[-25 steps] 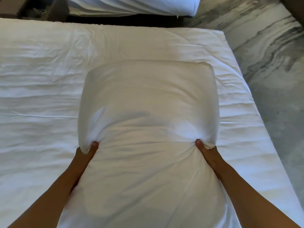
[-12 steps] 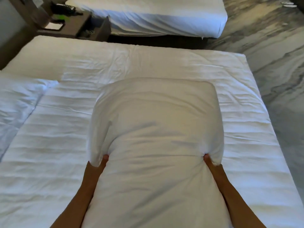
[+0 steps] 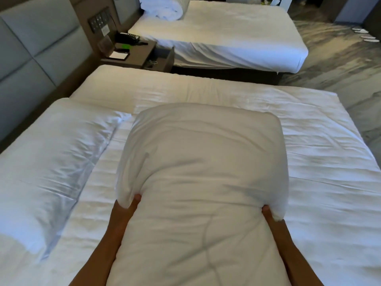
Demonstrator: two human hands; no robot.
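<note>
A large white pillow (image 3: 202, 172) is held up in front of me over the near bed (image 3: 309, 162). My left hand (image 3: 126, 209) grips its left side, thumb on top and fingers hidden behind the fabric. My right hand (image 3: 270, 216) grips its right side the same way. The pillow bulges above both grips and its lower end runs off the bottom of the view between my forearms. Its far edge hangs over the white sheet.
A second white pillow (image 3: 51, 157) lies at the bed's left, by the padded headboard (image 3: 31, 58). A dark nightstand (image 3: 134, 55) with a phone stands between the beds. The far bed (image 3: 226, 34) carries a rolled duvet (image 3: 165, 7). Marbled carpet (image 3: 340, 65) lies right.
My view has lifted and swung left, bringing in the headboard, the nightstand and the second pillow. Both hands keep their grip, and the pillow has moved left along the bed.
</note>
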